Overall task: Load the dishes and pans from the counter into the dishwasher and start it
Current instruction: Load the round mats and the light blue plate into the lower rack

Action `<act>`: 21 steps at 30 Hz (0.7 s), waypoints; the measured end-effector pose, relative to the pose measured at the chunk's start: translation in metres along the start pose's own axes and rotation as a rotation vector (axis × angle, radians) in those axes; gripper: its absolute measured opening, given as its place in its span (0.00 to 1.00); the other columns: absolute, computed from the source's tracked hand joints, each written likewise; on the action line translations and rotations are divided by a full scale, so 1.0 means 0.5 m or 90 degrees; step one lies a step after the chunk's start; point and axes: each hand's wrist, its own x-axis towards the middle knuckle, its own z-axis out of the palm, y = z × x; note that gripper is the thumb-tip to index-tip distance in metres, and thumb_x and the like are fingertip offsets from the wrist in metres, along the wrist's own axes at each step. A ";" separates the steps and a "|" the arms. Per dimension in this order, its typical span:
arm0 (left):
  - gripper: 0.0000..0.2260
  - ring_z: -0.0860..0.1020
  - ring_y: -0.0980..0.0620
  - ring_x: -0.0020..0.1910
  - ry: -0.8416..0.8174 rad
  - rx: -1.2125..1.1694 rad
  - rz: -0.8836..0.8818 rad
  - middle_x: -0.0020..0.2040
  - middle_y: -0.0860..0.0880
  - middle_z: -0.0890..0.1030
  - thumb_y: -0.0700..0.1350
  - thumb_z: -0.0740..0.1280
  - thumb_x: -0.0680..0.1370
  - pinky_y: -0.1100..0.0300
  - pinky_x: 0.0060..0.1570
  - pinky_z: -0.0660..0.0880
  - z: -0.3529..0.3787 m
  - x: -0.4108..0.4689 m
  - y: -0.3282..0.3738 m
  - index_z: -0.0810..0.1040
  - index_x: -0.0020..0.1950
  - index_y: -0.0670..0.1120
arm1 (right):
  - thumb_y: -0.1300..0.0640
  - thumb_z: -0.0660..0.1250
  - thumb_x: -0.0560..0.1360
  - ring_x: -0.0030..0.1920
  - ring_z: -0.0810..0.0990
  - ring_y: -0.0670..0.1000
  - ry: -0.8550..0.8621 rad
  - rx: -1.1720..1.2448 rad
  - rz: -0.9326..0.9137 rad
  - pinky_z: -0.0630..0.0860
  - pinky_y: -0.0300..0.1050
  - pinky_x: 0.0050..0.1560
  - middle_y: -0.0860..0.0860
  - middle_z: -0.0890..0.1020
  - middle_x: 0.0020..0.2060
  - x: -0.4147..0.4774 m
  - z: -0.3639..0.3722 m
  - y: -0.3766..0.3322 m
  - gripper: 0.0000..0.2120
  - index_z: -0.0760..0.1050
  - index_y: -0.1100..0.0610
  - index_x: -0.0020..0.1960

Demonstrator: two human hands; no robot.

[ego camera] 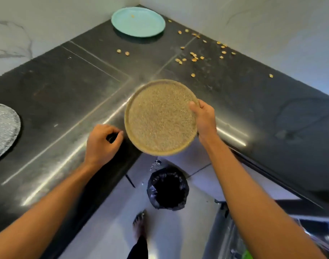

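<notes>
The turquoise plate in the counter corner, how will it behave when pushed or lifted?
The turquoise plate looks rigid, so it should keep its shape. It lies flat on the smooth dark counter, so a push would probably slide it, not tip it. Its low rim leaves little to hold, so it may slip, and it might break if dropped.

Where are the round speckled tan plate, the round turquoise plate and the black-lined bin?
round speckled tan plate (160, 116), head view, centre of its face.
round turquoise plate (141, 23), head view, bare middle.
black-lined bin (150, 189), head view, left rim of its bag.
</notes>
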 end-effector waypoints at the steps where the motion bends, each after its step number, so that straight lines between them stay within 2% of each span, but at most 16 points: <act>1: 0.05 0.76 0.52 0.41 -0.019 0.001 0.027 0.39 0.52 0.80 0.45 0.70 0.75 0.56 0.46 0.71 0.005 -0.024 0.025 0.81 0.40 0.47 | 0.58 0.65 0.79 0.43 0.79 0.57 0.007 -0.005 -0.003 0.76 0.54 0.44 0.60 0.79 0.43 -0.030 -0.045 0.017 0.14 0.76 0.71 0.52; 3: 0.06 0.77 0.53 0.41 -0.067 0.015 0.097 0.40 0.52 0.82 0.45 0.70 0.75 0.56 0.46 0.71 0.038 -0.085 0.084 0.82 0.40 0.46 | 0.56 0.66 0.78 0.42 0.77 0.57 0.036 -0.005 -0.014 0.74 0.53 0.43 0.60 0.78 0.41 -0.109 -0.165 0.057 0.17 0.75 0.73 0.50; 5: 0.07 0.79 0.51 0.41 -0.094 0.026 0.106 0.40 0.51 0.83 0.47 0.69 0.76 0.53 0.46 0.73 0.064 -0.132 0.122 0.82 0.40 0.46 | 0.51 0.68 0.75 0.41 0.74 0.56 0.067 -0.019 -0.009 0.72 0.51 0.42 0.58 0.76 0.40 -0.183 -0.267 0.095 0.24 0.72 0.75 0.49; 8: 0.07 0.80 0.46 0.42 -0.125 0.017 0.047 0.40 0.48 0.83 0.47 0.71 0.76 0.49 0.44 0.76 0.131 -0.240 0.194 0.82 0.41 0.45 | 0.56 0.68 0.79 0.34 0.72 0.50 0.116 -0.083 -0.009 0.70 0.43 0.35 0.53 0.74 0.33 -0.329 -0.422 0.164 0.13 0.76 0.63 0.40; 10: 0.04 0.80 0.44 0.42 -0.185 -0.001 0.005 0.40 0.48 0.82 0.45 0.73 0.76 0.49 0.44 0.77 0.190 -0.349 0.247 0.82 0.41 0.47 | 0.51 0.68 0.77 0.31 0.68 0.47 0.165 -0.150 -0.019 0.66 0.43 0.33 0.49 0.70 0.29 -0.438 -0.532 0.227 0.17 0.74 0.62 0.35; 12: 0.03 0.81 0.46 0.41 -0.258 -0.002 -0.029 0.39 0.50 0.82 0.48 0.73 0.75 0.51 0.42 0.77 0.249 -0.465 0.303 0.81 0.41 0.53 | 0.44 0.65 0.74 0.31 0.65 0.45 0.213 -0.222 -0.015 0.63 0.45 0.32 0.47 0.67 0.28 -0.546 -0.629 0.308 0.21 0.70 0.61 0.33; 15: 0.06 0.82 0.47 0.37 -0.345 0.002 -0.049 0.36 0.50 0.82 0.43 0.76 0.73 0.56 0.37 0.74 0.334 -0.630 0.391 0.82 0.39 0.50 | 0.44 0.65 0.75 0.31 0.67 0.45 0.269 -0.296 0.033 0.66 0.49 0.33 0.44 0.68 0.27 -0.691 -0.746 0.418 0.18 0.71 0.57 0.34; 17: 0.09 0.82 0.49 0.37 -0.434 0.005 -0.066 0.36 0.51 0.83 0.42 0.76 0.73 0.57 0.39 0.73 0.385 -0.729 0.450 0.79 0.37 0.53 | 0.49 0.67 0.78 0.34 0.73 0.47 0.287 -0.324 0.100 0.68 0.48 0.36 0.47 0.77 0.30 -0.777 -0.808 0.481 0.13 0.77 0.55 0.37; 19: 0.08 0.81 0.51 0.38 -0.524 0.006 -0.058 0.36 0.53 0.83 0.47 0.74 0.73 0.59 0.40 0.72 0.441 -0.815 0.503 0.79 0.36 0.53 | 0.50 0.67 0.79 0.38 0.79 0.51 0.313 -0.349 0.159 0.71 0.47 0.38 0.51 0.84 0.37 -0.845 -0.870 0.539 0.11 0.82 0.56 0.45; 21: 0.09 0.81 0.54 0.38 -0.610 0.001 -0.052 0.36 0.55 0.83 0.54 0.68 0.72 0.61 0.40 0.72 0.487 -0.876 0.547 0.81 0.37 0.51 | 0.49 0.66 0.80 0.42 0.81 0.54 0.347 -0.335 0.210 0.72 0.46 0.39 0.52 0.85 0.42 -0.895 -0.915 0.592 0.10 0.82 0.54 0.51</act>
